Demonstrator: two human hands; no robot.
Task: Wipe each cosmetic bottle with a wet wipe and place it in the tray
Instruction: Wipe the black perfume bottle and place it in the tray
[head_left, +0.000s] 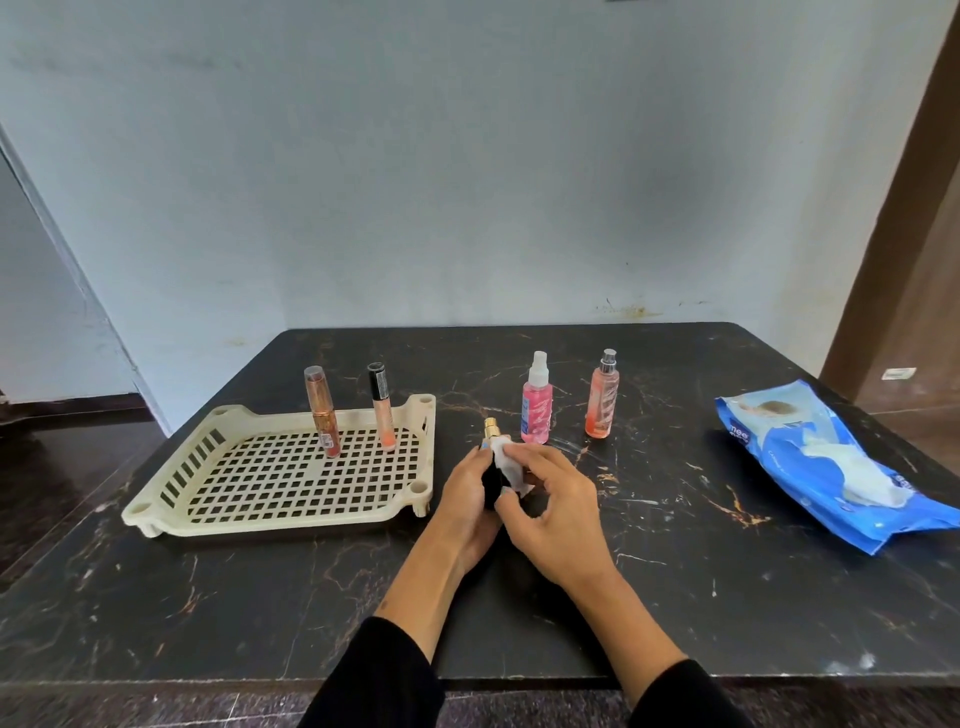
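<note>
Two tubes in tray: copper-capped lip gloss tube (323, 413) and black-capped peach concealer tube (382, 410), both upright at the far side of the cream perforated plastic tray (270, 499).
Tray: on the black marble-patterned tabletop (208, 597).
Item in hand: dark bottle with gold spray top (490, 457), held above the tabletop just right of the tray.
Left hand (467, 499): grip wrapped around the dark bottle.
Right hand (556, 512): grip pinching a white wet wipe (506, 462) against the bottle.
Awaiting: pink spray bottle with white nozzle (536, 402) and orange spray bottle with silver cap (602, 397), upright right of the tray.
Supply: blue wet-wipe packet (831, 467), far right of the tray, a wipe protruding.
</note>
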